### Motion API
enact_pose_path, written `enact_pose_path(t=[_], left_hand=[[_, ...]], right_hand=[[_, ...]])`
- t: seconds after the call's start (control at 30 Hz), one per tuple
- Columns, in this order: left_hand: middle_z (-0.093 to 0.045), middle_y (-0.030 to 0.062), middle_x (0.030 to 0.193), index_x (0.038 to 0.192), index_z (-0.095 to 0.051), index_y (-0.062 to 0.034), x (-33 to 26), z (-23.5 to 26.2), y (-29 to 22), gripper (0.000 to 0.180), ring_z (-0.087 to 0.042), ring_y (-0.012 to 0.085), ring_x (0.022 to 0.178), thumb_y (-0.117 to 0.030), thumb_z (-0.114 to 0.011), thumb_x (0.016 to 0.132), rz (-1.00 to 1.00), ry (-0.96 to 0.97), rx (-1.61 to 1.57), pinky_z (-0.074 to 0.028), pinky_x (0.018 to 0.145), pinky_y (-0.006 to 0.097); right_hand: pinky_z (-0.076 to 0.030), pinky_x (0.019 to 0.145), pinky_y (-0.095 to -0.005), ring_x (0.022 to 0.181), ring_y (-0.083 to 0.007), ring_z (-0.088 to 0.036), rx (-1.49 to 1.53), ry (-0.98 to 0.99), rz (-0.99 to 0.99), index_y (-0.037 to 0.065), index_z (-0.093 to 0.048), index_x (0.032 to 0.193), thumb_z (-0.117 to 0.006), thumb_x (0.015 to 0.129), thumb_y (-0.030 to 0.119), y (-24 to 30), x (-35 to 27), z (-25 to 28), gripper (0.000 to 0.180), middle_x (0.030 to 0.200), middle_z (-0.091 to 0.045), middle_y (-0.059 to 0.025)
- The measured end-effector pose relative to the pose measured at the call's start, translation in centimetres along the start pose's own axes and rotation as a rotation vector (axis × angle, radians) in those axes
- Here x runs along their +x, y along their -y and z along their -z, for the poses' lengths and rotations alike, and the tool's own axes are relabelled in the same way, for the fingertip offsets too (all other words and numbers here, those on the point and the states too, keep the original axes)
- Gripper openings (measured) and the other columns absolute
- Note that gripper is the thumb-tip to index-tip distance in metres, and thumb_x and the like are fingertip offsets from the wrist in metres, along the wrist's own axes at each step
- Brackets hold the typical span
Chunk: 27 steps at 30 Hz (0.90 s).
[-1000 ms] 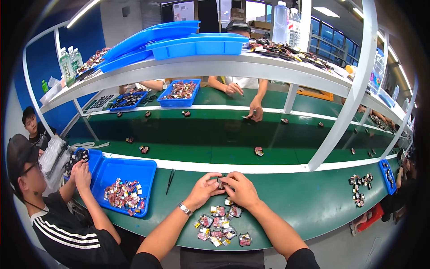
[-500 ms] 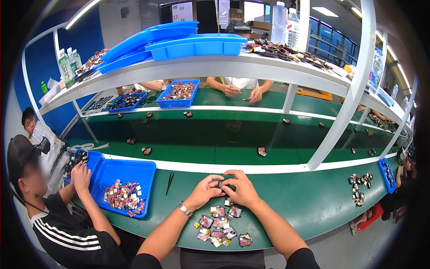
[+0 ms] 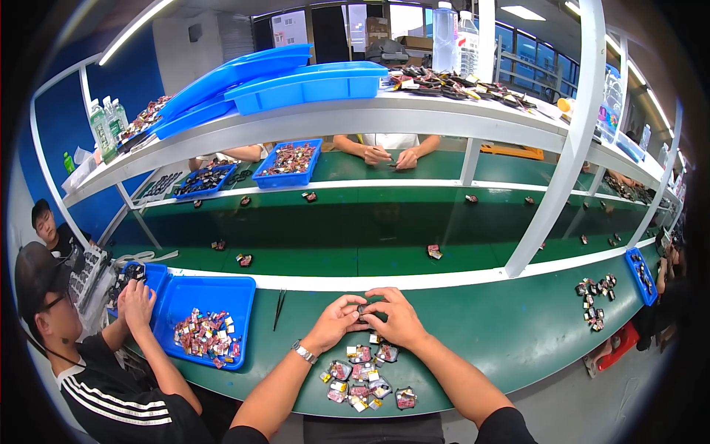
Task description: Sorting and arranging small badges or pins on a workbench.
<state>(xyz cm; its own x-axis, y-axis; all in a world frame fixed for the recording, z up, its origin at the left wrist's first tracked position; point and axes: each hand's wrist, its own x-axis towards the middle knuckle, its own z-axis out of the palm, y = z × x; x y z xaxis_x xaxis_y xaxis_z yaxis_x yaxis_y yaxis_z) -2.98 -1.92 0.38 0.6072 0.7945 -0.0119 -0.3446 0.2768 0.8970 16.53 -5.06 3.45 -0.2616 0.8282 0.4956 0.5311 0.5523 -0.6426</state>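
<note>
Above the near edge of the green bench, my left hand [image 3: 334, 324] and my right hand [image 3: 398, 318] meet at the fingertips. Both are closed on a small dark part [image 3: 362, 310], mostly covered by my fingers, so its exact kind is hidden. Just below my hands lies a loose cluster of small electronic modules [image 3: 361, 374] with black casings, reddish circuit boards and silver or yellow pieces. Black tweezers [image 3: 279, 309] rest on the bench left of my left hand.
A blue tray [image 3: 248, 311] holding many small boards stands left, beside a co-worker [image 3: 111, 377]. More modules [image 3: 596, 296] lie at right near another blue tray [image 3: 642, 275]. A white rail [image 3: 414, 281] borders the green belt [image 3: 333, 248]; a shelf [image 3: 429, 111] spans above.
The view has shifted slightly. My hands still hold the small part together, with the fingers slightly rearranged. The co-worker at left has moved their hands and head a little.
</note>
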Motion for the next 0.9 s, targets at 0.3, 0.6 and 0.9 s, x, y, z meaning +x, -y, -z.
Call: enact_pose_path(t=[0.3, 0.6, 0.9], left_hand=[[-0.060, 0.0107, 0.116, 0.123, -0.046, -0.0037, 0.1, -0.1, -0.1, 0.026, -0.060, 0.0190, 0.108, -0.011, -0.051, 0.098, -0.018, 0.007, -0.024, -0.052, 0.095, 0.037], [-0.058, 0.0154, 0.123, 0.121, -0.047, -0.0032, -0.1, 0.4, 0.4, 0.025, -0.060, 0.0212, 0.111, -0.011, -0.053, 0.097, -0.043, -0.026, -0.016, -0.053, 0.095, 0.038], [-0.058, 0.0162, 0.124, 0.118, -0.047, -0.0029, 0.0, 0.1, 0.4, 0.024, -0.061, 0.0208, 0.110, -0.011, -0.055, 0.097, -0.069, -0.028, -0.026, -0.053, 0.094, 0.036]], right_hand=[[-0.046, 0.095, -0.0376, 0.112, -0.0276, -0.055, 0.035, -0.058, -0.024, 0.008, -0.073, 0.092, -0.069, 0.079, 0.009, -0.2, -0.4, -1.2, 0.014, 0.115, -0.062, -0.0069], [-0.046, 0.096, -0.0391, 0.112, -0.0288, -0.056, 0.108, -0.093, -0.089, 0.012, -0.074, 0.094, -0.071, 0.078, 0.010, 0.2, -0.5, -2.1, 0.016, 0.116, -0.064, -0.0066], [-0.046, 0.096, -0.0389, 0.114, -0.0277, -0.055, 0.120, -0.110, -0.062, 0.012, -0.074, 0.095, -0.071, 0.077, 0.009, -0.4, -0.4, -2.3, 0.018, 0.121, -0.063, -0.0069]])
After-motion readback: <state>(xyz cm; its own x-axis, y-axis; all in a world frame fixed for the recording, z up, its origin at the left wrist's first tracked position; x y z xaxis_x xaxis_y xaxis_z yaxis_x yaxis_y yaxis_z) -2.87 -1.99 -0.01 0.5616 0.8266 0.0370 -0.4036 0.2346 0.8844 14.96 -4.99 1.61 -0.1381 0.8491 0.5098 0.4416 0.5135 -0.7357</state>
